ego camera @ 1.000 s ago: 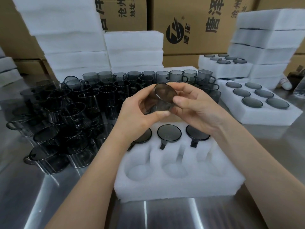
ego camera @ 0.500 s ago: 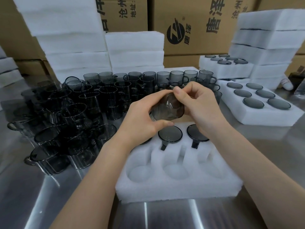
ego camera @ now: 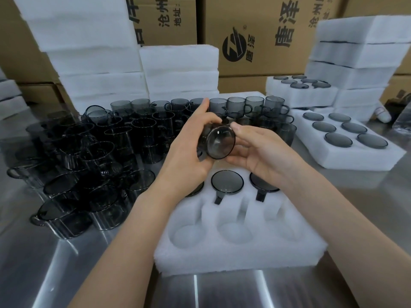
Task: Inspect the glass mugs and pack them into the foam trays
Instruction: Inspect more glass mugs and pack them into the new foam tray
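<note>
1. Holding one smoky glass mug on its side in both hands, off the table, above the back row of the near foam tray; one round end turned toward the camera, handle low on the left.
2. Gripping the mug's wall with the left hand: thumb and lower fingers curled round the glass, index finger raised straight, clear of it.
3. Pinching the near end with the right hand: thumb tip on the upper rim, remaining fingers curved under and behind the glass.
4. Sitting in the tray's back row: a middle mug and a right mug, handles in slots pointing toward the camera, plus a third mug mostly hidden by the left wrist. Front row: three round pockets showing bare foam.
5. Crowding the steel table left of the tray: loose mugs, some upright, some tipped over.
6. Lying to the right, well apart from the hands: a full tray with six mugs; behind it a second full tray.
7. Lining the back: foam stacks and printed cardboard boxes.
</note>
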Demonstrator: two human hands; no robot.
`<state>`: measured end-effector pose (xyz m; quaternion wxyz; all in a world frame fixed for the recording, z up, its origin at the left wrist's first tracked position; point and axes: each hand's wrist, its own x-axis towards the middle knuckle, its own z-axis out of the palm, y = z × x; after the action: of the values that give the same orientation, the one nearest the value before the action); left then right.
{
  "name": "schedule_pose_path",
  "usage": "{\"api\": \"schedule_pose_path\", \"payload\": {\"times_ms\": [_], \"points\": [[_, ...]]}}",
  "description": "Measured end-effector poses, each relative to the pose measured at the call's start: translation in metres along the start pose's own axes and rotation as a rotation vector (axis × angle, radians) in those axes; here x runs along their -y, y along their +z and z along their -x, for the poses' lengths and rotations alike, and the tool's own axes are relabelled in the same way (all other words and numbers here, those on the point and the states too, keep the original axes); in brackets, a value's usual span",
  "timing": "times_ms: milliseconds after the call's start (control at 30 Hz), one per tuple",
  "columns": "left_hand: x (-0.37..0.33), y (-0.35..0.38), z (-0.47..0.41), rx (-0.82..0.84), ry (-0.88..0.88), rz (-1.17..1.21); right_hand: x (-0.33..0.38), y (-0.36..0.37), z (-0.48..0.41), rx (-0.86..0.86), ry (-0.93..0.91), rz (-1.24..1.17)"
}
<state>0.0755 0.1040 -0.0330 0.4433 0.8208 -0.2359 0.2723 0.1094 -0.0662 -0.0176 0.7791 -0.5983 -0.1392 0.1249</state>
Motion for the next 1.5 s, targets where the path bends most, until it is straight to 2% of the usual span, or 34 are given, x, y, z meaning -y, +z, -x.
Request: {"api": "schedule_pose_path", "payload": {"times_ms": [167, 333, 433, 633, 933, 1167, 1400, 1500], "points": [[-0.001, 0.001, 0.0, 0.115, -0.088, 0.122, -0.003, -0.003, -0.002, -0.01, -0.047, -0.035], [0.001, 0.002, -0.002, 0.021, -0.194, 0.031, -0.007, -0.002, -0.002, 0.077, -0.105, -0.014], [-0.002, 0.002, -0.001, -0.014, -0.202, 0.078, -0.007, 0.002, -0.003, 0.084, -0.184, 0.027], [-0.004, 0.001, -0.003, -0.062, -0.117, 0.095, -0.007, 0.008, 0.0, 0.092, -0.252, 0.011], [-0.004, 0.001, -0.004, -0.117, 0.081, 0.029, 0.001, 0.01, 0.005, 0.27, -0.024, -0.172], [-0.001, 0.003, -0.003, -0.09, 0.246, -0.16, 0.0, 0.01, 0.003, 0.179, 0.132, -0.102], [0.002, 0.002, -0.004, -0.209, 0.28, -0.207, 0.004, 0.007, 0.007, 0.274, -0.013, -0.131], [0.001, 0.002, -0.002, -0.245, 0.225, -0.168, 0.003, 0.007, 0.01, 0.336, -0.109, -0.115]]}}
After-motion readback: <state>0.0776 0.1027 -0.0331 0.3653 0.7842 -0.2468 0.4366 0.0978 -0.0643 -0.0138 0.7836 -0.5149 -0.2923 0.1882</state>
